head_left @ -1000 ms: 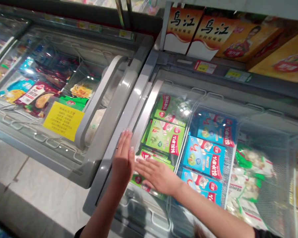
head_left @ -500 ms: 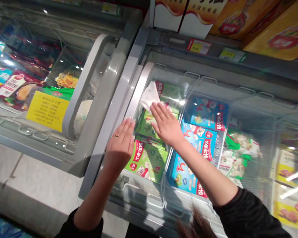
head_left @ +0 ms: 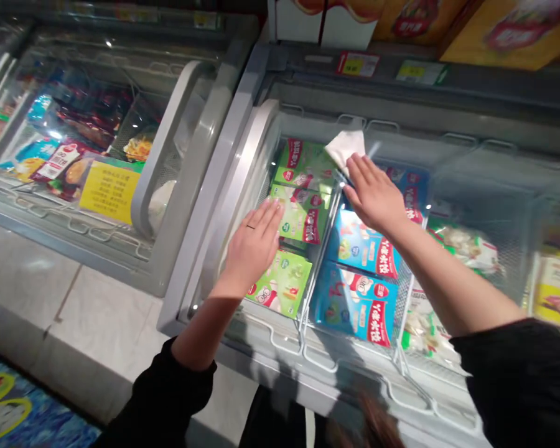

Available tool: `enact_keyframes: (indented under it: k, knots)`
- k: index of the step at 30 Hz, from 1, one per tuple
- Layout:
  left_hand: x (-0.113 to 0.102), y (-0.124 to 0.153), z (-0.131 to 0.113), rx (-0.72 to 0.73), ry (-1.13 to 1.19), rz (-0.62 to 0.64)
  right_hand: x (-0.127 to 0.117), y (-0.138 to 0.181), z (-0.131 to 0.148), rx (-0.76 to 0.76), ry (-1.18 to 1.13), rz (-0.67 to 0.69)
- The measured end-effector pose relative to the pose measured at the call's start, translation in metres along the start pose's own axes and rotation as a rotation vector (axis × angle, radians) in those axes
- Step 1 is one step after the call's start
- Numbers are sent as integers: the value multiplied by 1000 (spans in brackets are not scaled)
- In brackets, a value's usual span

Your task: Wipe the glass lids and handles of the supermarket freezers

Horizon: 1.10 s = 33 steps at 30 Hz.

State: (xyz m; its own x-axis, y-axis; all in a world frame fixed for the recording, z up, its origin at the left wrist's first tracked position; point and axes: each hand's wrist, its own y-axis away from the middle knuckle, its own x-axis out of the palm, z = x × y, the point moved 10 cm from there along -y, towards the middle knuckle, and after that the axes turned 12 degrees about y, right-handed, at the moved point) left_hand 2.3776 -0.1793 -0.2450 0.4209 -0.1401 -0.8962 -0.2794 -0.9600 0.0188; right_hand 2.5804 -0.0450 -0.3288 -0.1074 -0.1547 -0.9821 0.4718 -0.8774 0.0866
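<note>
A small white crumpled cloth (head_left: 344,147) lies on the clear glass freezer lid (head_left: 476,180) near its far edge, its near part hidden under the fingers of the right hand (head_left: 377,198), which presses flat, fingers extended. The left hand (head_left: 254,246) rests flat and spread on the glass beside the grey lid frame (head_left: 236,168). Green food packets (head_left: 303,214) and blue food packets (head_left: 361,249) show beneath, their print unreadable.

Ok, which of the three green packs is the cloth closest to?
The farthest green pack: the white cloth at the right hand's fingertips sits by its far right corner. The other two lie nearer the left hand.
</note>
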Motion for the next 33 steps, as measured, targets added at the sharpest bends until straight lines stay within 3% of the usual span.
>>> enact_keyframes:
  k: [3, 5, 10, 13, 15, 18, 21, 23, 28, 33]
  knots:
    - [23, -10, -28, -41, 106, -30, -5, 23, -13, 102, 12, -5]
    - [35, -15, -41, -85, 188, -78, -7, 68, 18, 75, -1, 19]
    - [56, -16, -59, -122, 299, -126, -3, 228, 133, -177, -77, 106]
    - [69, -10, -63, -135, 317, -94, -3, 288, 157, -267, -118, 111]
    - [76, -6, -61, -146, 332, -92, -4, 295, 149, -283, -114, 87]
    - [79, 1, -60, -118, 349, -125, -6, 261, 104, -161, -52, 37]
    - [76, 7, -57, -109, 369, -194, -9, 199, 50, 48, -21, -8]
    - [73, 9, -55, -122, 393, -227, -10, 153, 32, 128, -41, -31]
    - [69, 10, -52, -129, 449, -240, -2, 48, 47, 118, -111, -59]
    - [69, 10, -41, -178, 445, -278, 5, -3, 73, 51, -77, -15]
